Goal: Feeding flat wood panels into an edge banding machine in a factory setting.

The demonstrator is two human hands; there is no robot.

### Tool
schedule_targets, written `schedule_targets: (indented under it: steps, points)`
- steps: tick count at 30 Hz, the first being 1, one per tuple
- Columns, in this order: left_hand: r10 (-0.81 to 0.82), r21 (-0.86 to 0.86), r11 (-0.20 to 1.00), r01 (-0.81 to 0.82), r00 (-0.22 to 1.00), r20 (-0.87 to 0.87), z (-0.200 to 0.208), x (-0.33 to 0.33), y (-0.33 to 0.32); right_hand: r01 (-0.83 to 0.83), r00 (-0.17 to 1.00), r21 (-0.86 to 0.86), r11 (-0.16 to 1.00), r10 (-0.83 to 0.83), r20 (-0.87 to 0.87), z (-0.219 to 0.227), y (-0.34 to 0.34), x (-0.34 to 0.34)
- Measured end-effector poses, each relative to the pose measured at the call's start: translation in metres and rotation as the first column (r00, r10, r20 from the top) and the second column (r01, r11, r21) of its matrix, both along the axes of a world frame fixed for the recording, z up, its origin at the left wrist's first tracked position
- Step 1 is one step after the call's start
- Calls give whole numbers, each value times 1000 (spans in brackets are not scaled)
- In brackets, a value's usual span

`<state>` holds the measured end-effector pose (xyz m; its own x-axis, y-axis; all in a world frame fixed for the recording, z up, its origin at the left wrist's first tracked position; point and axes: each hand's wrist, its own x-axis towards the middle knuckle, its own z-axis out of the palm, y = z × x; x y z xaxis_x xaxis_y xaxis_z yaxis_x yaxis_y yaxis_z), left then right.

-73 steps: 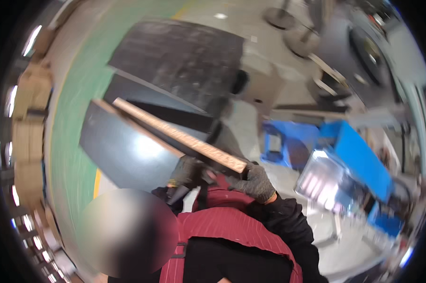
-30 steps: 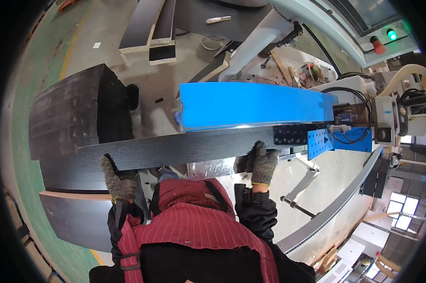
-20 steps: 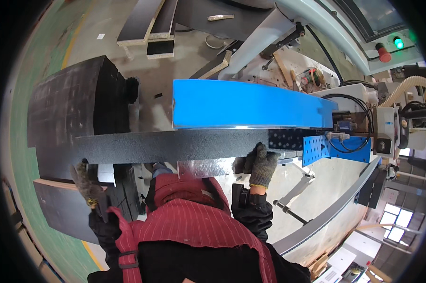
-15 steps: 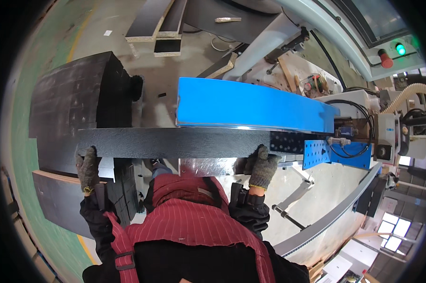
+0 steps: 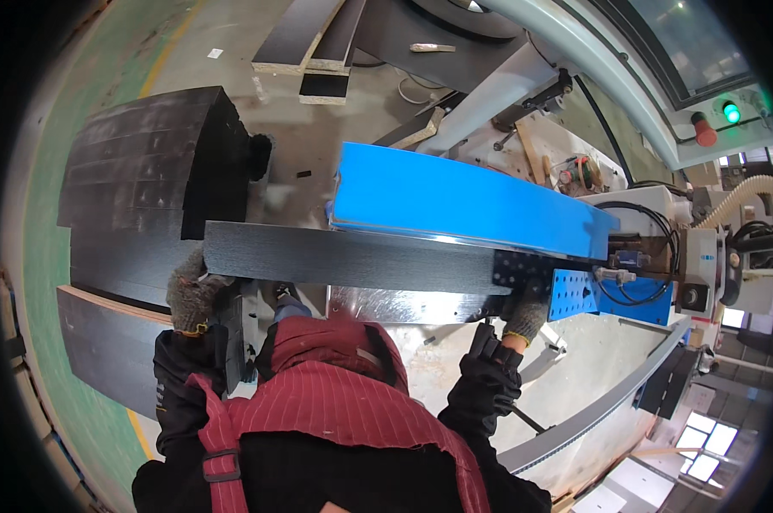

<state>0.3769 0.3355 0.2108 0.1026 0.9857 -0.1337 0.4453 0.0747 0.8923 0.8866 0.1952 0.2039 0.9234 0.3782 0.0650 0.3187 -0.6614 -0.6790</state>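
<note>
A long dark grey board [image 5: 352,256] lies lengthwise along the near side of the blue machine guard [image 5: 463,192]. My gloved left hand [image 5: 194,292] is closed around the board's left end, at its near corner. Toward the right, my gloved right hand [image 5: 528,312] holds the near edge, close to the blue perforated plate [image 5: 573,293]. Its fingertips are in dark shade speckled with light dots. The board's right end cannot be made out in that shade. Below the board shows a shiny metal surface [image 5: 404,306].
A stack of dark panels [image 5: 138,162] stands at the left, with another panel [image 5: 113,342] nearer me. Cut board strips [image 5: 305,38] lie at the far side. A control box with a red button [image 5: 703,128] and a green light overhangs the right. A curved grey rail [image 5: 600,402] runs at lower right.
The board has slid to the right along the blue guard. My left hand has shifted from its near edge to its left end, and my right hand has moved right toward the perforated plate.
</note>
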Motion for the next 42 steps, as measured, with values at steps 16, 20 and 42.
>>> schedule_targets:
  steps: [16,20,42]
  points:
    - [-225,470,693,547,784,-579,11,126,-4,-282,797,394,875,442,-412,-10,24,-214]
    - [-362,304,854,422,902,-236,4,117,-14,-86,653,496,864,425,-627,34,44,-211]
    - [508,-764,361,-535,800,-320,-283,-135,-134,-992,-13,-103,-73,871,-492,-166,205,-508]
